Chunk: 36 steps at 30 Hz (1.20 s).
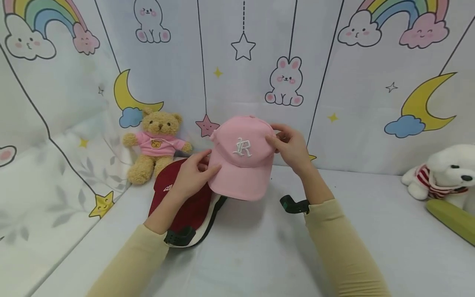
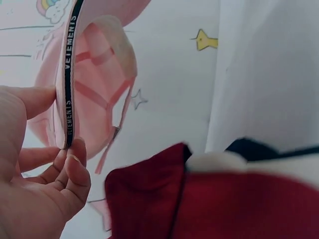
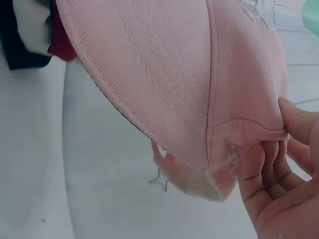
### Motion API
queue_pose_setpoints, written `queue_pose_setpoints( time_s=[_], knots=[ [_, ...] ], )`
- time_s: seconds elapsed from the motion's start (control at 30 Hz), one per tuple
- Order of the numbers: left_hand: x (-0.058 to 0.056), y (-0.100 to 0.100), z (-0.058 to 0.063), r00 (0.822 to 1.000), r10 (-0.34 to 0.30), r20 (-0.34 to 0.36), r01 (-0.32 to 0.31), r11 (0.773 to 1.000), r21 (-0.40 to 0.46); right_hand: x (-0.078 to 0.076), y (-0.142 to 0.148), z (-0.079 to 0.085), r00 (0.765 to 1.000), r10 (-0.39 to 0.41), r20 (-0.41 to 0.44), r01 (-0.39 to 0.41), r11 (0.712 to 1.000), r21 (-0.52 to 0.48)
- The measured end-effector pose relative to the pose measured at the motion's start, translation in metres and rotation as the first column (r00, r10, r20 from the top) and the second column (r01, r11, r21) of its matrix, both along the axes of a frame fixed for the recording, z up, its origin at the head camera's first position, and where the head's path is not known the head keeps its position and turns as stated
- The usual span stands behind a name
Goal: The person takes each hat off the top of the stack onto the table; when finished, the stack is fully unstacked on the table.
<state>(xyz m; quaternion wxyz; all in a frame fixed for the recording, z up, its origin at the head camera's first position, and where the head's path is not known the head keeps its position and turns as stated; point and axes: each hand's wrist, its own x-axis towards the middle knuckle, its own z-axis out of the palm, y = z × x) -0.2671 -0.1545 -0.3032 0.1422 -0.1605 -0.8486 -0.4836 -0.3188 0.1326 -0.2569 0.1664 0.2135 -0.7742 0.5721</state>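
The left hand [image 1: 191,175] is pinching the brim [image 2: 65,89] of a pink cap [image 1: 245,165] while the right hand [image 1: 293,148] is pinching the crown's side; this two-sided grip is presumably steadying the cap, its lettering [image 1: 243,147] facing the person. The cap is being held above the tabletop [image 1: 252,255], toward its back edge. A dark red cap [image 1: 194,208] is lying nearer the left edge; a teddy bear [image 1: 157,144] is sitting by the back left corner. No container is showing.
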Motion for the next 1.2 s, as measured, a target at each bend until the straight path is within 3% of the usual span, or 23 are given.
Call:
queue_pose_setpoints(
  time_s=[0.37,0.6,0.83,1.0,1.2],
  knots=[
    [-0.013,0.039,-0.022,1.000,-0.026,-0.011,0.026,1.000,-0.013,-0.008,0.032,-0.025,0.987,-0.087,0.133,0.085,0.996,0.021],
    [-0.013,0.059,-0.038,0.999,-0.030,-0.024,0.029,0.999,-0.027,-0.013,0.048,-0.044,0.977,-0.113,0.183,0.108,0.993,0.036],
    [-0.017,0.069,-0.063,0.998,-0.032,-0.058,0.028,0.997,-0.075,-0.017,0.054,-0.065,0.961,-0.153,0.229,0.133,0.986,0.099],
    [-0.014,0.069,-0.074,0.999,-0.032,0.003,0.033,0.995,-0.098,-0.020,0.054,-0.081,0.950,-0.168,0.263,0.140,0.983,0.120],
    [-0.010,0.069,-0.075,0.998,-0.001,0.061,0.012,0.985,-0.171,-0.022,0.050,-0.093,0.933,-0.196,0.301,0.150,0.974,0.168]
  ],
)
